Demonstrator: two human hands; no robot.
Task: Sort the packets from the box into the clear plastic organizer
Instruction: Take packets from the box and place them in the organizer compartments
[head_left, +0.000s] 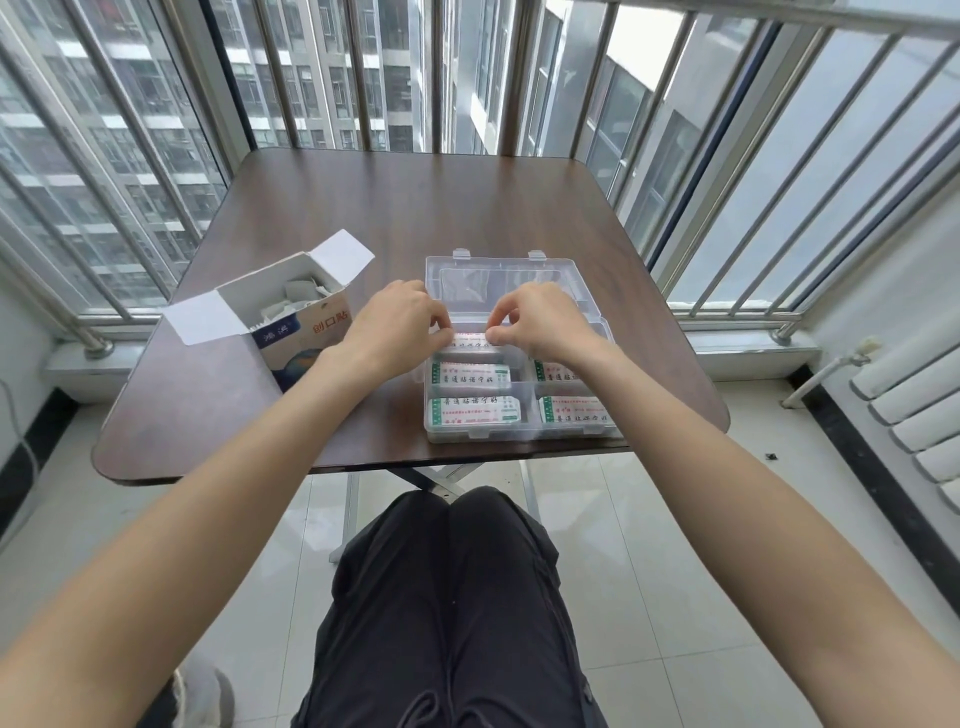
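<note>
A clear plastic organizer (519, 434) lies open on the brown table (395, 208), its lid (498, 270) folded back. White packets with green and red print fill its near compartments (470, 376). My left hand (389, 325) and my right hand (535, 319) pinch the two ends of a white packet (470, 340) over the far left compartment. An open blue-and-white cardboard box (306, 325) with more packets (296, 299) inside stands left of the organizer.
Metal railing bars (363, 73) and windows surround the table's far and side edges. A white radiator (914, 415) stands on the right. My legs in dark trousers (452, 597) are below the table's near edge.
</note>
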